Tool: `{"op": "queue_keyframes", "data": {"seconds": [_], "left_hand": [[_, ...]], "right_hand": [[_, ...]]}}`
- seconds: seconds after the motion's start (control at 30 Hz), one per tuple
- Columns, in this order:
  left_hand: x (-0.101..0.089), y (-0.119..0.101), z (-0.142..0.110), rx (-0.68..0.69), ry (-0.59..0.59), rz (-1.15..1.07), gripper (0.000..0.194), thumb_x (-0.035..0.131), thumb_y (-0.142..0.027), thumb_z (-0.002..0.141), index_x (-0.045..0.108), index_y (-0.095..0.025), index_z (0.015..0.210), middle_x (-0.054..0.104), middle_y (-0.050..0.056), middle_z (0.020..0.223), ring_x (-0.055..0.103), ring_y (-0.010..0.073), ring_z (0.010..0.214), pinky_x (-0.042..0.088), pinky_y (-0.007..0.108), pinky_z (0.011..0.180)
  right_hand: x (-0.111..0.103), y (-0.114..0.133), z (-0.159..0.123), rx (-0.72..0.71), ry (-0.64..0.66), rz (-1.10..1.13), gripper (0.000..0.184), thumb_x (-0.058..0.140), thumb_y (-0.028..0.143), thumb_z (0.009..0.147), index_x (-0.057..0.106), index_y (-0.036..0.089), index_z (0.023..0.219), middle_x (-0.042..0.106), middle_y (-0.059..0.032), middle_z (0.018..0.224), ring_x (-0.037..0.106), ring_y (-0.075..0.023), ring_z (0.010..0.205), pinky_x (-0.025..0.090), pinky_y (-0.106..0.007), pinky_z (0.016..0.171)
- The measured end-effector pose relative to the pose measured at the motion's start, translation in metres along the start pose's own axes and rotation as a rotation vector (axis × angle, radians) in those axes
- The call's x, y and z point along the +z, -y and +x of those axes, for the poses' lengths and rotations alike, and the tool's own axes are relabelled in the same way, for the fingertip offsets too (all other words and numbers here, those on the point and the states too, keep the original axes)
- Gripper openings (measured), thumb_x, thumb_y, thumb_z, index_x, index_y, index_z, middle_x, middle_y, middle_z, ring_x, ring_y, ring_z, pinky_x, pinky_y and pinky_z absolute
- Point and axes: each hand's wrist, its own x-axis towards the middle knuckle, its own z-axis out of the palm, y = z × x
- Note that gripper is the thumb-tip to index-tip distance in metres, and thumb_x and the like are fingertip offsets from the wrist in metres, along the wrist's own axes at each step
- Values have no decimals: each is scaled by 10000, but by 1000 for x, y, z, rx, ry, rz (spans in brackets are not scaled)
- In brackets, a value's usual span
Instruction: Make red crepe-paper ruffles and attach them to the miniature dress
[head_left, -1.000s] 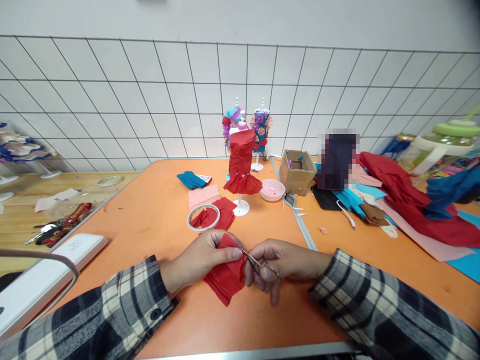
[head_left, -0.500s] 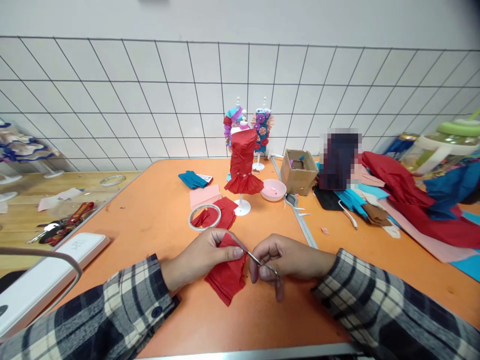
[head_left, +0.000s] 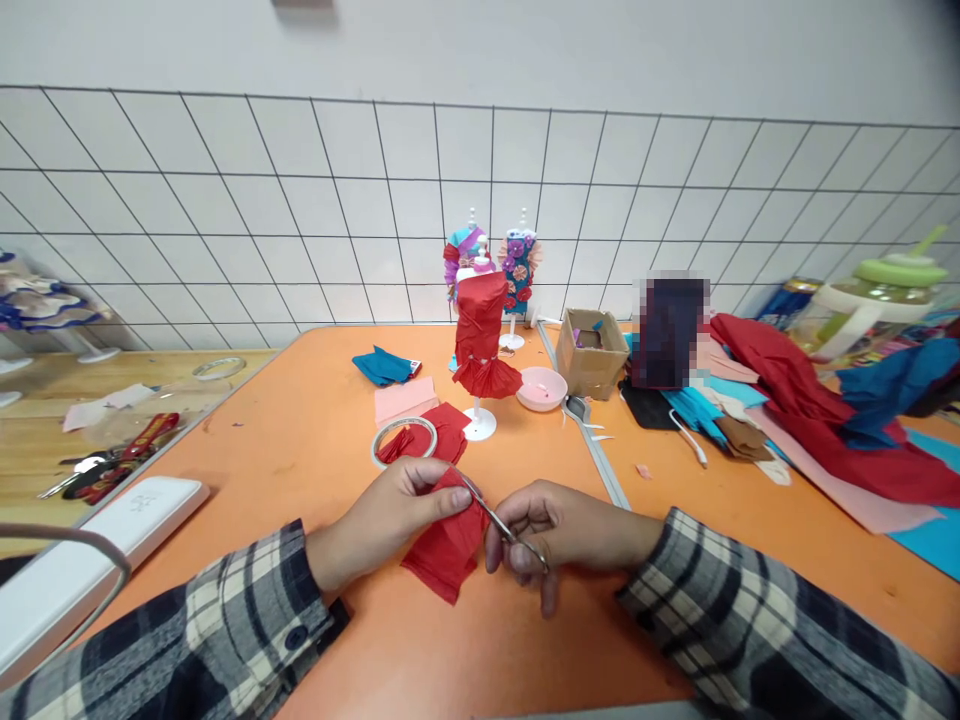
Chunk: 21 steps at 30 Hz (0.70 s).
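My left hand (head_left: 394, 515) pinches a folded piece of thin red crepe-like paper (head_left: 444, 560) between thumb and fingers, its lower corner hanging toward the table. In my right hand (head_left: 574, 530) is a pair of small metal scissors (head_left: 495, 518), with the fingers at the handle loops. The blades reach left to the upper edge of the red piece, close to my left thumb. Just beyond my hands stands a mini dress form in a red dress (head_left: 480, 315) with a ruffled hem. Beside its base, a tape roll (head_left: 374, 443) lies over more red pieces (head_left: 451, 430).
Two decorated dress forms (head_left: 519, 270) stand behind. Right of them are a pink bowl (head_left: 541, 398), a cardboard box (head_left: 589, 370), coloured sheets (head_left: 810, 420) and a jug (head_left: 862, 310). Left are pink paper (head_left: 405, 400), blue cloth-like pieces (head_left: 384, 366) and a white power bank (head_left: 142, 530).
The view has shifted slightly, so most things sit a little lower and further left. The scissors stay at the red piece's edge, and both hands keep their holds.
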Motion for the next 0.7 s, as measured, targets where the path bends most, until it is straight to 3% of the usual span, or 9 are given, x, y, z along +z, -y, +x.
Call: {"op": "queue_keyframes", "data": {"seconds": [0.13, 0.33, 0.5, 0.6, 0.7], "left_hand": [[3, 3, 1, -5, 46, 30, 379, 704, -478, 788, 697, -104, 727, 697, 62, 690, 601, 148, 614, 452, 243, 599], [5, 13, 1, -49, 58, -73, 401, 686, -503, 795, 689, -102, 807, 725, 97, 784, 651, 191, 670, 488, 287, 639], [5, 14, 3, -18, 45, -10, 386, 713, -484, 778, 699, -98, 788, 715, 74, 739, 619, 155, 651, 468, 249, 623], [5, 13, 3, -42, 13, -14, 415, 724, -515, 751, 695, -102, 782, 714, 66, 729, 611, 154, 625, 458, 247, 597], [6, 13, 2, -26, 56, 8, 396, 705, -502, 776, 701, -107, 795, 720, 73, 754, 626, 165, 653, 465, 253, 619]], "right_hand": [[3, -1, 0, -29, 25, 54, 452, 775, 474, 702, 657, 111, 944, 579, -24, 761, 574, -111, 700, 570, -205, 513], [4, -2, 3, -38, 11, 52, 432, 776, 486, 699, 623, 101, 821, 545, 31, 597, 506, -51, 478, 553, -204, 474], [3, -6, 4, -17, 15, 69, 472, 792, 497, 674, 622, 108, 880, 603, -11, 707, 595, -95, 602, 561, -209, 503], [3, -8, 5, -18, 7, 35, 466, 787, 508, 677, 600, 115, 843, 573, 12, 664, 587, -91, 557, 560, -222, 491], [3, -8, 5, -10, 24, 27, 509, 791, 529, 660, 600, 111, 880, 582, -3, 717, 603, -103, 609, 568, -232, 514]]}}
